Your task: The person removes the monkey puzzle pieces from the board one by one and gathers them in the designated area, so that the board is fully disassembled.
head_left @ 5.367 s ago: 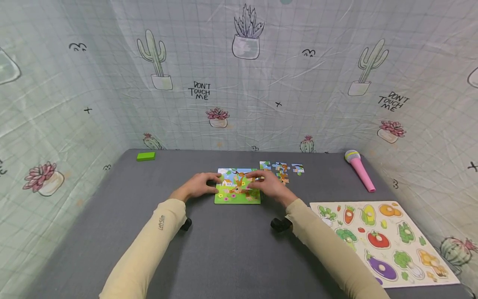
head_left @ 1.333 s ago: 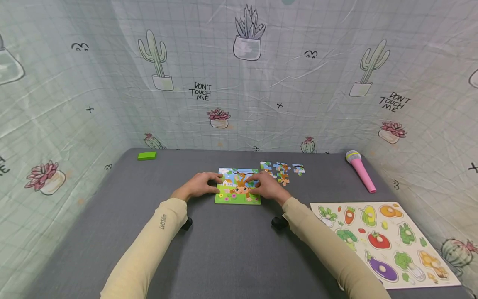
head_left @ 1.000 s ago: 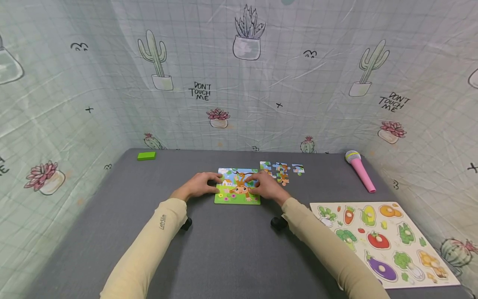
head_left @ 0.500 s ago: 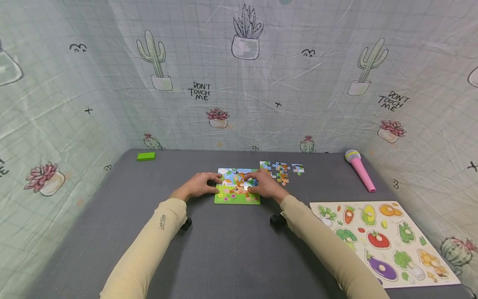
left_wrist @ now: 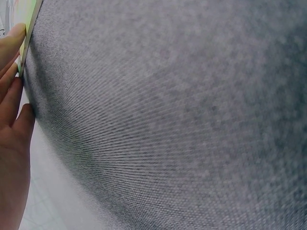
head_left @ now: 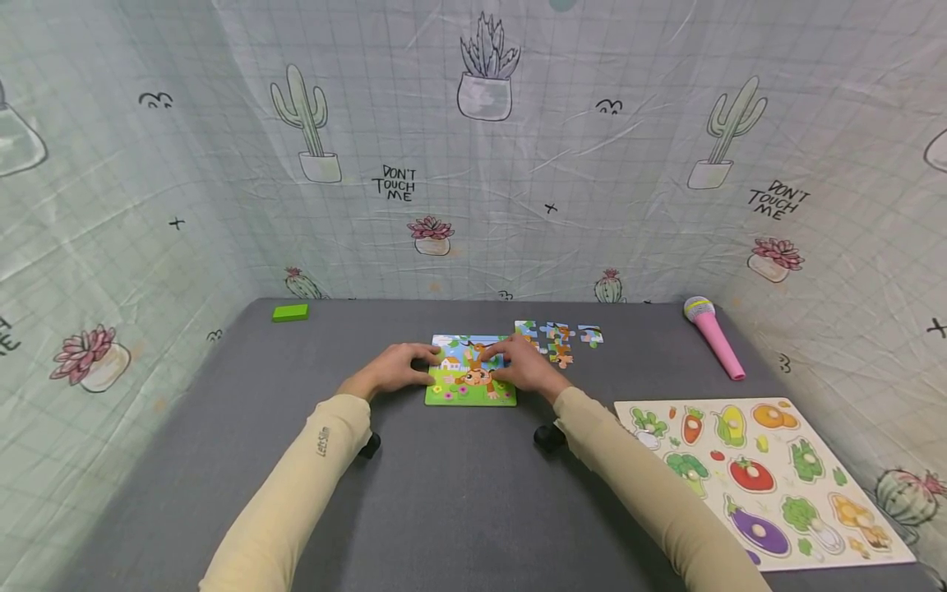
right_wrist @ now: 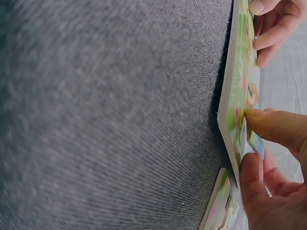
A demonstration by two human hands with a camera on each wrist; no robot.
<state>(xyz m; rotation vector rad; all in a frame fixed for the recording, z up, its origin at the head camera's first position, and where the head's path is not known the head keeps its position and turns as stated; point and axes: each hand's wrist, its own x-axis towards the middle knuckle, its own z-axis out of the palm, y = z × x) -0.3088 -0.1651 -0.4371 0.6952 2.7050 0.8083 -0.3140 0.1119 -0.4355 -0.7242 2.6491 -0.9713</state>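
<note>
A jigsaw puzzle board [head_left: 466, 399] with a monkey and house picture lies on the table. My left hand [head_left: 394, 367] rests at its left side, thumb and fingertips touching the edge; in the left wrist view that hand [left_wrist: 13, 129] appears at the far left. Over the right part of the board, my right hand [head_left: 527, 367] is bent down. The right wrist view shows its thumb and fingers pinching a puzzle piece [right_wrist: 255, 143] with a blue part, slightly tilted against the board [right_wrist: 230, 103]. The head view mostly hides this piece.
Several loose puzzle pieces [head_left: 560, 333] lie just behind and right of the board. A pink toy microphone [head_left: 718, 341] and a vegetable knob puzzle [head_left: 799, 444] are at the right. A green block [head_left: 290, 312] sits at the back left, before the printed curtain [head_left: 355, 238].
Since the earliest frame, my right hand has shifted slightly left and lower, and more of the monkey's face shows. Half a second ago the picture near its fingertips was shinier. My left hand stays put.
</note>
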